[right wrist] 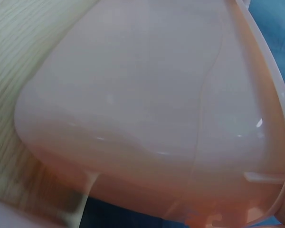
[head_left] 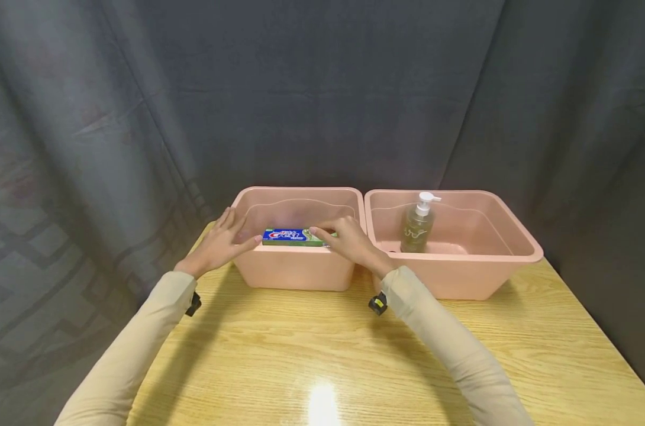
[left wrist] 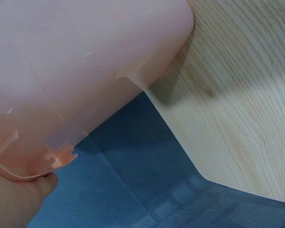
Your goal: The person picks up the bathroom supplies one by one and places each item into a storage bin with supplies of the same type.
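Note:
A blue and green toothpaste box (head_left: 287,237) lies lengthwise just behind the front rim of the left pink bin (head_left: 296,269). My right hand (head_left: 349,239) reaches over that bin's front right corner and holds the box by its right end, thumb against the printed face. The box's lower part is hidden behind the rim. My left hand (head_left: 218,245) rests on the bin's front left corner, fingers stretched along the left side and thumb lying toward the box. In the left wrist view, part of the left hand (left wrist: 19,199) shows at the bin's rim.
Right beside it stands a second pink bin (head_left: 461,275). A pump bottle (head_left: 417,231) with a white top and greenish body stands inside that one. Both bins sit on a wooden table (head_left: 280,343), with a dark grey curtain (head_left: 322,106) behind and at the sides.

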Demonstrator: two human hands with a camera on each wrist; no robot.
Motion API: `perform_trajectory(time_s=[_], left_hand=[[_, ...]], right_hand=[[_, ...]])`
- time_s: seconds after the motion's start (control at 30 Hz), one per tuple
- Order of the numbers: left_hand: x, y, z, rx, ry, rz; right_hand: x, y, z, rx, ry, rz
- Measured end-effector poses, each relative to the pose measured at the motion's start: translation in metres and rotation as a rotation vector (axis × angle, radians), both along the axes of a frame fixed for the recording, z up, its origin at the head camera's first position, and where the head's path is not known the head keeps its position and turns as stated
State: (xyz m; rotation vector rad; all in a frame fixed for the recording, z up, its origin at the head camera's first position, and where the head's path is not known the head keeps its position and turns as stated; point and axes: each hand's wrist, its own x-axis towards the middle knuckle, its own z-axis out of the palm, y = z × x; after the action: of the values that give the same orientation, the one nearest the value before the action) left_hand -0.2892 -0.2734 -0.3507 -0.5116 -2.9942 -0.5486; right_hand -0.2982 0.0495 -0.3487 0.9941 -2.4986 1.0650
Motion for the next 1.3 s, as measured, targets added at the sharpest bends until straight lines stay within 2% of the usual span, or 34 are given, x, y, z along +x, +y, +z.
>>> perform_trajectory(time_s=[0.57, 0.8, 1.07, 1.3], left_hand=[[0.000, -0.003, 0.000, 0.003, -0.029, 0.001], [-0.001, -0.003, 0.002, -0.004, -0.039, 0.010], [-0.001, -0.005, 0.004, -0.002, -0.062, 0.015], [-0.003, -0.005, 0.007, -0.007, -0.086, 0.003]], right_hand=[[-0.002, -0.003, -0.001, 0.039, 0.074, -0.046], [-0.003, -0.003, 0.000, 0.005, 0.079, -0.078], [-0.004, -0.002, 0.001, -0.051, 0.133, -0.103], [-0.001, 0.011, 0.006, -0.084, 0.113, -0.110]])
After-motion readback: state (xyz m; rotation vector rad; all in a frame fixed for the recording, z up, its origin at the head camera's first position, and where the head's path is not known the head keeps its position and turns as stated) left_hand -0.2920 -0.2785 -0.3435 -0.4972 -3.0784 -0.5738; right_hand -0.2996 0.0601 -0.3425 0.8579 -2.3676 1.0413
